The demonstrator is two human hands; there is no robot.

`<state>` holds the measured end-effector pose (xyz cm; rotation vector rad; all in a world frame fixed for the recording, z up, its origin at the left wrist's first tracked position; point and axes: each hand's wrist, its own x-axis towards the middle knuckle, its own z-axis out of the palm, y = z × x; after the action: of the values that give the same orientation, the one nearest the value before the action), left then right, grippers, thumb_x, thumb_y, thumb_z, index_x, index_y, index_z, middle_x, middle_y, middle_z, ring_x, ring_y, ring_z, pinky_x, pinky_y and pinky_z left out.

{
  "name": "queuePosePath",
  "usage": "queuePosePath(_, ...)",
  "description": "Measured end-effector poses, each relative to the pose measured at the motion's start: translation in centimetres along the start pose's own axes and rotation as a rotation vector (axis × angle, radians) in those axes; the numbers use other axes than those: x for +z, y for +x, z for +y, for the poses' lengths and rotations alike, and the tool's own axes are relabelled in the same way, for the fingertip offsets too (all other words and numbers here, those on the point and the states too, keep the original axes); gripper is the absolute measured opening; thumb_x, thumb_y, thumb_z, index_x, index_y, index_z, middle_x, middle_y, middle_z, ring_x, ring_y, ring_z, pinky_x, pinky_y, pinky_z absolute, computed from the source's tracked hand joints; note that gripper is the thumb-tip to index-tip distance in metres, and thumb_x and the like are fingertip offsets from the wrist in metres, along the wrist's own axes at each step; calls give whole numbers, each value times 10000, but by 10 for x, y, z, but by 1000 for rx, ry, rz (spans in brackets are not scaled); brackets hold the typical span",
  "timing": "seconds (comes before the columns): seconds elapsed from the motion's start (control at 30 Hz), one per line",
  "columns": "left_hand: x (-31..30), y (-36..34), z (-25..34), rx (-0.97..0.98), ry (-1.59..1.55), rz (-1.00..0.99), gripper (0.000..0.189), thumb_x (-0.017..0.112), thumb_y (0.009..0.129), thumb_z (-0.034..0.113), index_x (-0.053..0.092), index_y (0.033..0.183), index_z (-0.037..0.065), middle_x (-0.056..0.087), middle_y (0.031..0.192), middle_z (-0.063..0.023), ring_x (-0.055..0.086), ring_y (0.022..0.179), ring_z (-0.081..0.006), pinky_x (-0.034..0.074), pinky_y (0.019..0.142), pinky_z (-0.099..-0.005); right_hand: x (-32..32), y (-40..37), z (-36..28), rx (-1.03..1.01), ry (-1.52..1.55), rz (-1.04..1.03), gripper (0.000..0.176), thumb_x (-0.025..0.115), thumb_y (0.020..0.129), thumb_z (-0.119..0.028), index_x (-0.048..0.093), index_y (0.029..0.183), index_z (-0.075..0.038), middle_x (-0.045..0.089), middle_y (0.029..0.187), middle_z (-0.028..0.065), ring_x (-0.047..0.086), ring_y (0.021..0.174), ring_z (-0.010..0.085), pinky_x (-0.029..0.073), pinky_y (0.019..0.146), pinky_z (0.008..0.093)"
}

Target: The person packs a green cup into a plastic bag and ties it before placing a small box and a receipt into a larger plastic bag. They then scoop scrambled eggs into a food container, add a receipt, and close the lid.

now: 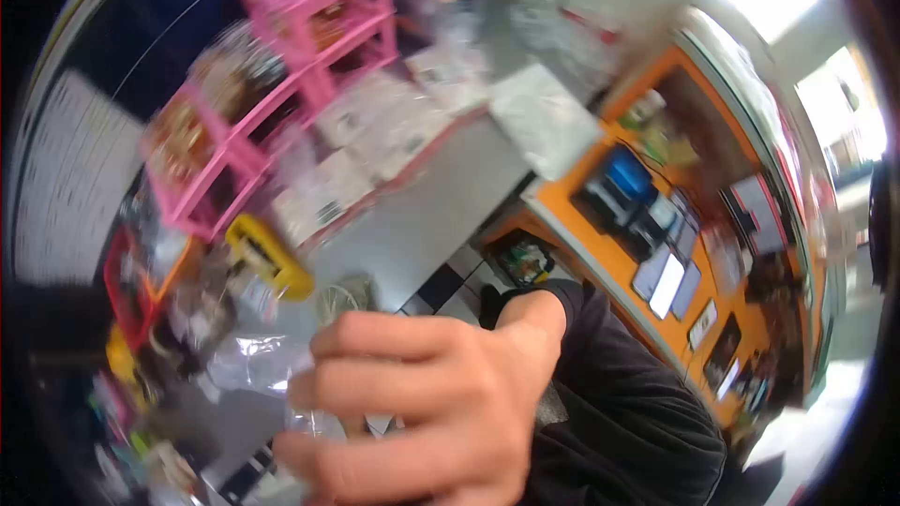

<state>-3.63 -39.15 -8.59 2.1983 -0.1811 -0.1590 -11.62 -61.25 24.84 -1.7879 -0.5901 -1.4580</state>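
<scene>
**Right hand point(422, 403) curled close to the camera, low in the frame**

The right hand, as it appears from the black fabric sleeve point(637, 412) at lower right, fills the bottom centre with its fingers bent and spread apart. A shiny, see-through plastic piece point(316, 424) shows among the fingers, at lower left of centre; blur and the hand's own bulk hide the contact, so I cannot tell whether it is gripped. The left hand is out of view, so neither its state nor whether the two meet can be judged.

Beyond, at left of centre, a crumpled see-through plastic bag point(253, 361) lies near a yellow object with a dark panel point(281, 272), perhaps kept there for easy reach. At upper left stands a pink plastic open-fronted rack point(246, 156), its tiers probably meant to keep small goods sorted yet visible. Flat white packets point(323, 195) lie along it on the grey surface point(441, 197), seemingly face up so their printed marks can be read. At right, a phone with a bright white screen point(667, 287) rests on the orange surface point(561, 195).
</scene>
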Motion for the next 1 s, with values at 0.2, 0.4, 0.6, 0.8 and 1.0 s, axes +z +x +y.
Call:
queuePosePath(0.2,141,-5,95,185,-71,-41,412,442,945,359,561,1119,5,583,1064,-132,554,964,-214,429,862,-341,-126,2,-62,-459,-526,372,220,544,649,-5,447,821,-103,504,663,47,404,460,149,303,394,244)
queuePosePath(0.4,244,-50,243,107,-517,-44,496,439,939,394,547,1090,-65,585,1041,-176,565,964,-259,434,873,-345,-238,-27,-122,-608,-734,383,302,503,527,76,453,785,-73,497,632,31,394,426,141,307,369,246)
queuePosePath(0.6,376,24,202,389,-339,184,569,455,919,430,512,1153,-86,550,1170,-224,554,1027,-325,426,892,-391,-289,-37,-159,-571,-926,611,319,532,474,35,461,764,-77,504,619,-4,406,408,131,336,356,244)
queuePosePath(0.8,355,-8,250,246,-120,-66,572,500,902,406,486,1187,-91,590,1099,-232,596,947,-301,451,859,-369,-315,-47,-198,-111,-889,471,174,580,607,-60,512,766,-44,500,669,59,434,499,170,341,418,286)
queuePosePath(1.0,350,28,166,328,-538,-207,413,501,917,302,531,1124,-54,627,1029,-124,596,884,-178,466,800,-276,-353,-83,-144,312,-475,-120,229,583,757,-31,545,977,20,431,615,58,463,573,230,381,545,322)
